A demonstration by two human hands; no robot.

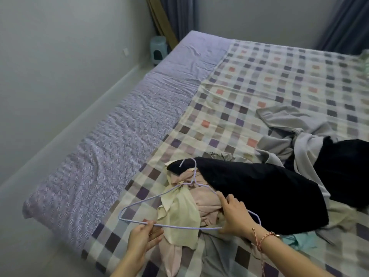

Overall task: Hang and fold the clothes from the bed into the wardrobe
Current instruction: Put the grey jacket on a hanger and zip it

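Holding a wire hanger (131, 220) over the bed (259, 76), the left hand (142, 239) pinches its bottom bar while the right hand (233, 212) grips its right end. Beneath it lie crumpled yellow and pink clothes (179, 212), touching a black garment (259, 196); a grey garment (289, 124) sprawls beyond.

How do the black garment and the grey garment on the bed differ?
The black garment is dark and lies beside the hanger; the grey garment is pale and lies farther away. The black one spreads fairly flat; the grey one is twisted and creased. Both lie unfolded on the checked sheet.
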